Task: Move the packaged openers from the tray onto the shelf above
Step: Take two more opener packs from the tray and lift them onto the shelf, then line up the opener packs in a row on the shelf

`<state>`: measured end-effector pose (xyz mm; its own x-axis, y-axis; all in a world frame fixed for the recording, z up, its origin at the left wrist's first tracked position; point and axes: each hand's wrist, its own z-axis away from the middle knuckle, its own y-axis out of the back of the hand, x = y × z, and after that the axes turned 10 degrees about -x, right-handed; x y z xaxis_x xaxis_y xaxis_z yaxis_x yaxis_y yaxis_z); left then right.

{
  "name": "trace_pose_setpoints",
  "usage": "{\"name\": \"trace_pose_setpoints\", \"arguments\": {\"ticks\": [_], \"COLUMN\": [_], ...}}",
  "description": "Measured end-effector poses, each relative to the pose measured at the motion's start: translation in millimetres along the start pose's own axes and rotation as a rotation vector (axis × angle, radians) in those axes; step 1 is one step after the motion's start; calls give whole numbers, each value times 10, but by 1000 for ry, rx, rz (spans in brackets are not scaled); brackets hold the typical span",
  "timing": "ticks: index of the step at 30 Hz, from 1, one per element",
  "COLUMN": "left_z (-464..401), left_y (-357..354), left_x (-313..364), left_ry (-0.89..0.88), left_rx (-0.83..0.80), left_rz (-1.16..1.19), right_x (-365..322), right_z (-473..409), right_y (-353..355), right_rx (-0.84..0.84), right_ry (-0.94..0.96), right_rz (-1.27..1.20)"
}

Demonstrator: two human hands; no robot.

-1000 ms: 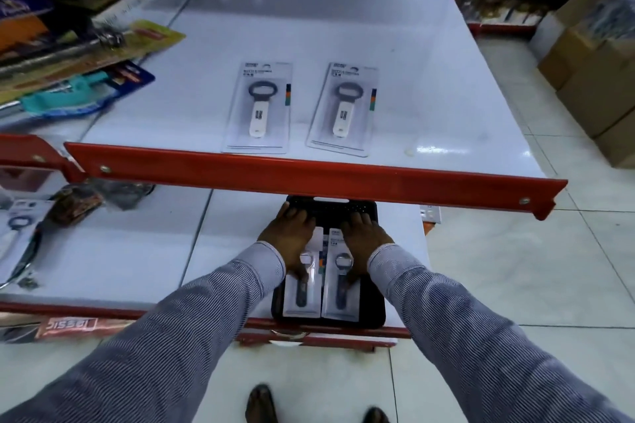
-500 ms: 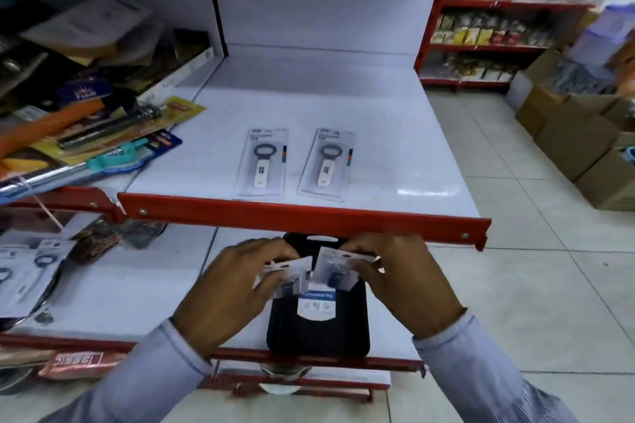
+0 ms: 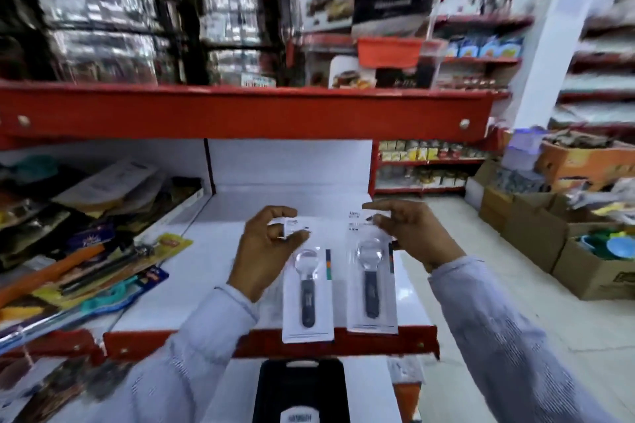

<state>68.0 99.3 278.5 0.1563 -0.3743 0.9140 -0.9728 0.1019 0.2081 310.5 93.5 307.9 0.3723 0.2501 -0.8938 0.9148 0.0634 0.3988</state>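
My left hand (image 3: 266,251) pinches the top edge of a packaged opener (image 3: 308,295), a clear blister card with a dark-handled opener inside. My right hand (image 3: 417,233) pinches the top of a second packaged opener (image 3: 371,280) of the same kind. Both packs hang upright side by side over the white shelf (image 3: 206,264), their lower ends level with its red front rail (image 3: 378,342). The black tray (image 3: 299,391) lies on the lower shelf beneath, with no packs visible in it. The two white-handled openers seen earlier on the shelf are hidden behind the held packs.
Packaged tools and utensils (image 3: 96,271) are piled on the shelf section to the left. A red upper shelf (image 3: 240,113) loaded with boxed goods runs overhead. Cardboard boxes (image 3: 567,251) stand on the tiled floor at the right.
Both hands have lifted the two dark-handled packs out of the tray and up above the red rail, over the white shelf. The head camera has tilted upward.
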Motion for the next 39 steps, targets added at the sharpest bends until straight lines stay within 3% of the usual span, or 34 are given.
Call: {"name": "trace_pose_setpoints", "arguments": {"ticks": [8,14,17,20,22,39], "left_z": [-746,-743,-744,-693,-637,-258], "left_y": [-520,-438,-311,-303,-329,-303], "left_x": [-690,-758,-656,-571,-561,-482], "left_ry": [205,125,131,187,229,194], "left_rx": [-89,-340,-585,-843,-930,-865], "left_rz": [-401,-767,-864,-923,-957,-922], "right_x": [797,875,732,562,502,482], "right_z": [-640,-536,-463,-369,-315,-73], "right_y": [-4,9,61,33,-4,-67], "right_rx": [-36,-98,-298,-570,-664,-687], "right_ry": [-285,-252,-216,-312,-347,-276], "right_rz": [409,576,691,906,978,1016]}}
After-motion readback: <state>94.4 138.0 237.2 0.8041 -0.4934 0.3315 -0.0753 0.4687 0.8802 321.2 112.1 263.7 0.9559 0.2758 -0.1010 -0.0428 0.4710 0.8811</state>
